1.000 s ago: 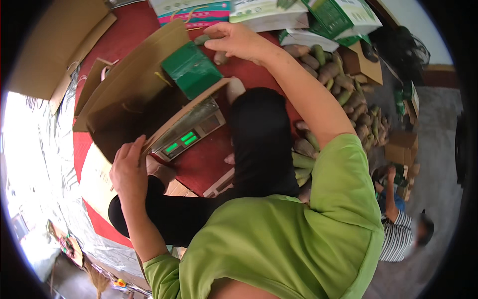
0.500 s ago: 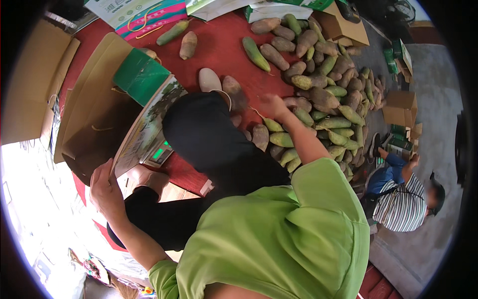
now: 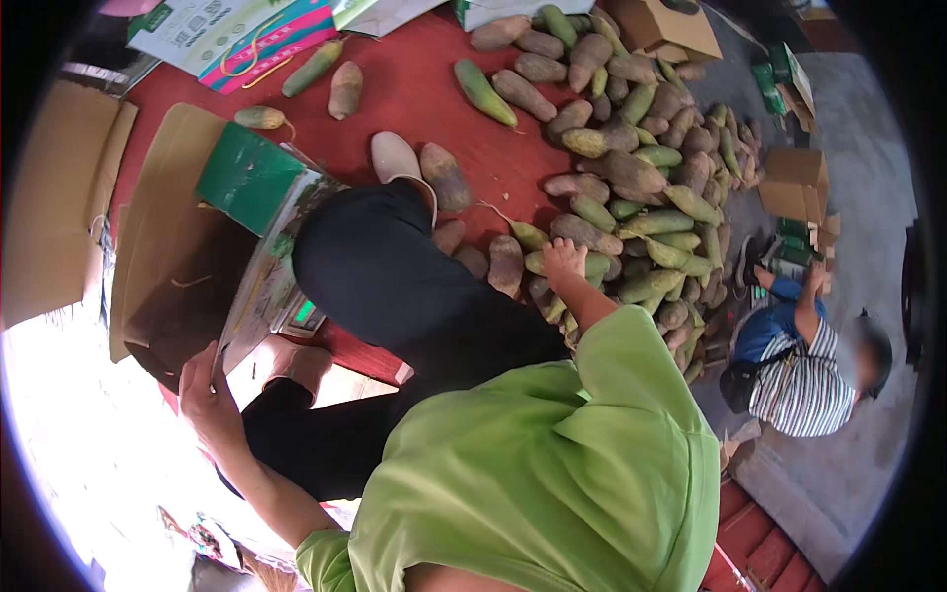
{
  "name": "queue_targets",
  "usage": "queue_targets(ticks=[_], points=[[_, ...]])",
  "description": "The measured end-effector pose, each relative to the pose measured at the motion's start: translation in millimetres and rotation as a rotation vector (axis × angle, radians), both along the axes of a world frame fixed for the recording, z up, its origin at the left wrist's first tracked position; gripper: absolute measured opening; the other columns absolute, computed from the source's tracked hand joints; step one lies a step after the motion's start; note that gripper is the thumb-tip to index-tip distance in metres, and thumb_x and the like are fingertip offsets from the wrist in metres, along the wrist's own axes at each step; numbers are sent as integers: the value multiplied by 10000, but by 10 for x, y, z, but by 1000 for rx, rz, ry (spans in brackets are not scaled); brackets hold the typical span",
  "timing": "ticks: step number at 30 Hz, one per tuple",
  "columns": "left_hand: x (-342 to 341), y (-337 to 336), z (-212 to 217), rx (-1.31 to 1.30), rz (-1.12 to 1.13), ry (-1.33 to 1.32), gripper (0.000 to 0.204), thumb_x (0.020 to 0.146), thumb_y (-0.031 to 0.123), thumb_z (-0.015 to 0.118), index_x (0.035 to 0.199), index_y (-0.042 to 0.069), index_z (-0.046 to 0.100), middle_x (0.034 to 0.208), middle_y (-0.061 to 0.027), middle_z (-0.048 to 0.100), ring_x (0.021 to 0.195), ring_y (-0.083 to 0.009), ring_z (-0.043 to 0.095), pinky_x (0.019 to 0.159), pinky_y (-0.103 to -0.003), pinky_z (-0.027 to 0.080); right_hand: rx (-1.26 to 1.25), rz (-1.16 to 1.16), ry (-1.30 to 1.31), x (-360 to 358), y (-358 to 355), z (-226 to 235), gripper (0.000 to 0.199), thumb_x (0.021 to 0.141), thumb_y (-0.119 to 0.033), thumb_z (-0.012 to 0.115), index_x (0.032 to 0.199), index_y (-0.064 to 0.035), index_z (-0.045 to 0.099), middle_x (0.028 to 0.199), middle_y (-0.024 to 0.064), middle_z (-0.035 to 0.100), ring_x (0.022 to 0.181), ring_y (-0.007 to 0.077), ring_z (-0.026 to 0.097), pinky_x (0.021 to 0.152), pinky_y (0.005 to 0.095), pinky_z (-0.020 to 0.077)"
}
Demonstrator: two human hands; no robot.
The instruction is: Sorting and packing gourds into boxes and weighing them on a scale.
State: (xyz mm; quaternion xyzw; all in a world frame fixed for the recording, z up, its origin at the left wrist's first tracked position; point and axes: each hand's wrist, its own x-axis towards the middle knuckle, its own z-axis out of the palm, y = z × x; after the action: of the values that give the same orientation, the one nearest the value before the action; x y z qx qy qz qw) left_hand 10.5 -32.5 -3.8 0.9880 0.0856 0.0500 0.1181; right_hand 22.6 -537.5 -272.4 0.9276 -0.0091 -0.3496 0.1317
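My left hand is closed on the near edge of a tall, open cardboard box with a green inner flap. My right hand lies on the near left side of a heap of radishes, its fingers curled over a green radish; the palm side is hidden. Beside that hand are a soil-covered radish and a thin-rooted green one. Several radishes are green, others brown with dirt. A scale with a lit green display shows partly between the box and my leg.
Loose radishes lie on the red floor covering ahead. Printed cartons stand at the far left, with a brown carton behind the heap. On the right, a person in a striped shirt sits near more boxes.
My right hand has come back from above the red floor and down onto the radish heap. My left hand stays on the box edge. The whole view has shifted slightly.
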Motion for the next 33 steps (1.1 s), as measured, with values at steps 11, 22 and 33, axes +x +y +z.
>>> queue_targets(ticks=[11, 22, 33], points=[[-20, -87, 1, 75, 23, -39, 265, 731, -7, 603, 958, 99, 692, 912, -45, 654, 878, -237, 628, 763, -351, 512, -54, 76, -3, 90, -36, 32, 359, 802, -232, 628, 1142, -157, 540, 1160, 46, 553, 1150, 223, 493, 892, 519, 383], [-65, -51, 30, 88, 32, -82, 236, 730, 61, 601, 952, 115, 662, 857, -9, 622, 832, -198, 615, 713, -337, 501, 1354, -326, -489, 1691, 800, 1478, 673, 691, 24, 753, 1277, -6, 424, 1146, 108, 567, 1059, 204, 548, 921, 331, 436], [-98, 38, 31, 140, -25, -89, 249, 726, 105, 563, 955, 120, 659, 835, 8, 601, 827, -181, 605, 698, -325, 501, 1730, 408, -199, 2042, 3196, 3518, 679, 622, -123, 818, 1218, -36, 503, 1127, 78, 595, 1040, 186, 577, 940, 334, 441]])
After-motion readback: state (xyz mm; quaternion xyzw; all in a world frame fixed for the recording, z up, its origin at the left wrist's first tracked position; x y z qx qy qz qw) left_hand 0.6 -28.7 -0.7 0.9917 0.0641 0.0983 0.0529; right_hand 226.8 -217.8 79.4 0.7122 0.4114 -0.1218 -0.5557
